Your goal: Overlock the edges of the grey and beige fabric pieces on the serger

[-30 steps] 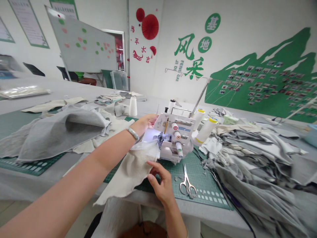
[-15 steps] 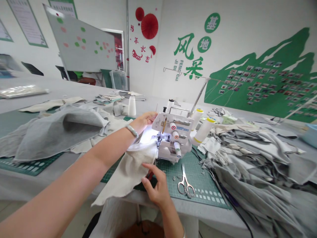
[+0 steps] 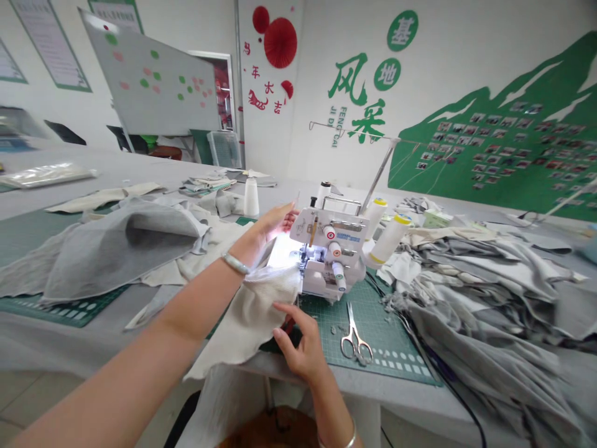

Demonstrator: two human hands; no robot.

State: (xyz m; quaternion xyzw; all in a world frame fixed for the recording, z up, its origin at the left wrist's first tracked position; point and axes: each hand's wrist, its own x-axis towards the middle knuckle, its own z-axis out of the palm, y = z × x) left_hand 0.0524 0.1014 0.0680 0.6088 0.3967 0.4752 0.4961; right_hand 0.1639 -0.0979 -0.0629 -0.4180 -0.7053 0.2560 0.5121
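Note:
A white overlock sewing machine (image 3: 329,242) stands on the green cutting mat, its work light on. Cream ribbed fabric (image 3: 242,317) runs up to its needle area and drapes over the table's front edge. My left hand (image 3: 275,223), with a bangle at the wrist, reaches to the machine's left rear side; its fingers are partly stretched and look apart, with nothing visible in them. My right hand (image 3: 301,342) is in front of the machine, thumb and index finger apart, the index fingertip at the fabric's right edge. Small scissors (image 3: 356,336) lie to its right.
Grey fabric scraps (image 3: 504,323) pile up on the right. A large grey cloth piece (image 3: 116,249) lies to the left. Thread cones (image 3: 389,241) stand behind the machine, and a white cone (image 3: 250,198) stands left of it. A dark cable (image 3: 459,401) hangs over the front edge.
My left hand has drawn back slightly from the machine's rear side, showing more of its fingers. My right hand keeps nearly the same place by the fabric. The view has shifted slightly.

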